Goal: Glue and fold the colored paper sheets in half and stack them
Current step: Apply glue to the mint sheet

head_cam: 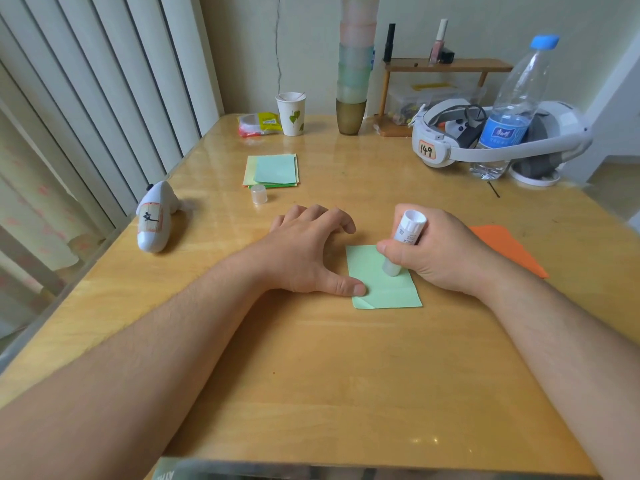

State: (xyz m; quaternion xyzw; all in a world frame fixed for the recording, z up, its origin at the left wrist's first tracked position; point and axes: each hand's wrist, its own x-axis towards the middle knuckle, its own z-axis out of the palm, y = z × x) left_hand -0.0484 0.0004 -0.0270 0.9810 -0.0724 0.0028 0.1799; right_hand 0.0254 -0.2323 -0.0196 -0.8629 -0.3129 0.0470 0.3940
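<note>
Green paper sheet (pixel 384 282) is pinned flat by the left hand (pixel 308 251) at its left edge, while a glue stick (pixel 403 240) is gripped upright and pressed on its middle by the right hand (pixel 440 251).

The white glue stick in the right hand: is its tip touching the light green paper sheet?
Touching. The head view shows the white glue stick standing tip-down on the light green paper sheet, no gap visible.

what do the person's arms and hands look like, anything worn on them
Both forearms are bare with no sleeves in view. The left hand and right hand show no gloves, rings, watch or bracelets. Light hair covers the forearms.
</note>
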